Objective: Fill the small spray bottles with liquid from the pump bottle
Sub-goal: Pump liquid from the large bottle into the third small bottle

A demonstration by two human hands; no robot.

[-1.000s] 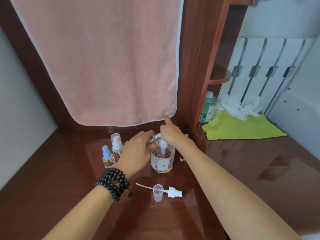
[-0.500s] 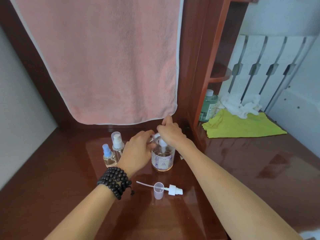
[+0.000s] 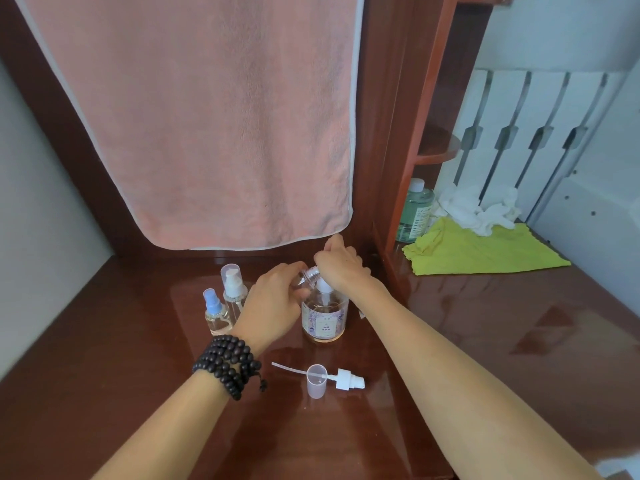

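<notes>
The round pump bottle (image 3: 324, 318) with pale pink liquid and a flowery label stands on the wooden table. My right hand (image 3: 341, 263) lies over its pump head, fingers curled down on it. My left hand (image 3: 275, 301) holds a small clear spray bottle (image 3: 309, 274) tilted, its open threaded neck up against the pump's spout. Left of my hand stand two capped small bottles, one with a blue sprayer (image 3: 215, 315) and one with a white sprayer (image 3: 233, 289). A removed white sprayer with its tube (image 3: 343, 378) and a clear cap (image 3: 316, 381) lie in front.
A pink towel (image 3: 214, 116) hangs behind the bottles. To the right, past a wooden upright (image 3: 412, 161), are a green bottle (image 3: 415, 211), a yellow-green cloth (image 3: 481, 252) and crumpled white cloth (image 3: 479, 211). The glossy table (image 3: 485, 341) extends right and forward.
My right hand's raised forefinger has come down and the hand has closed over the pump head. My left hand keeps the small bottle at the spout.
</notes>
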